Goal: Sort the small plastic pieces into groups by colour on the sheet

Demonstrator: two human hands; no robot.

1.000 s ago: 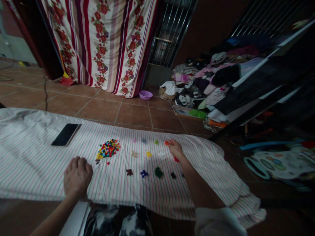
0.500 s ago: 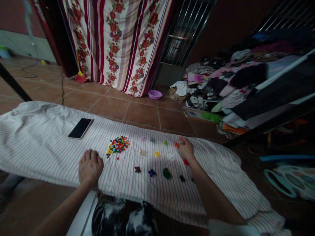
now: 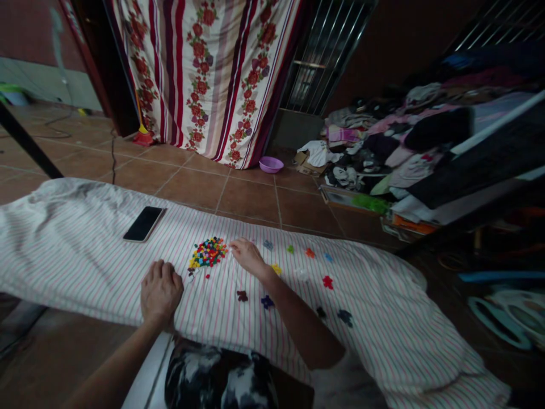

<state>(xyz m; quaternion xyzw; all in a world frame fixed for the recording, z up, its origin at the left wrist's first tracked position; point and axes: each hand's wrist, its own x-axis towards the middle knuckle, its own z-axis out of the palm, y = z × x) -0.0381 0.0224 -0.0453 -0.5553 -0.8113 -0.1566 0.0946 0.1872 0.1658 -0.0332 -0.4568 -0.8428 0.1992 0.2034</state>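
On a striped cloth (image 3: 97, 267) lies a heap of small mixed-colour pieces (image 3: 209, 253). My right hand (image 3: 247, 257) is at the heap's right edge, thumb and fingers drawn together; anything between them is too small to make out. Palm down on the cloth, my left hand (image 3: 162, 291) rests below the heap with its fingers lying loosely. Small single-colour clusters spread to the right: orange (image 3: 310, 253), light green (image 3: 290, 249), grey (image 3: 268, 245), red (image 3: 327, 282), brown (image 3: 242, 295) and dark blue (image 3: 267, 302) among them. My right forearm covers some of the clusters.
A phone (image 3: 145, 223) lies on the cloth left of the heap. Beyond the cloth are a tiled floor, a purple basin (image 3: 271, 165) and a flowered curtain (image 3: 221, 74). Clothes (image 3: 366, 142) are piled at the right.
My right hand has moved left from the orange cluster to the edge of the mixed heap. The blue and red clusters now show fully. My left hand stays in place.
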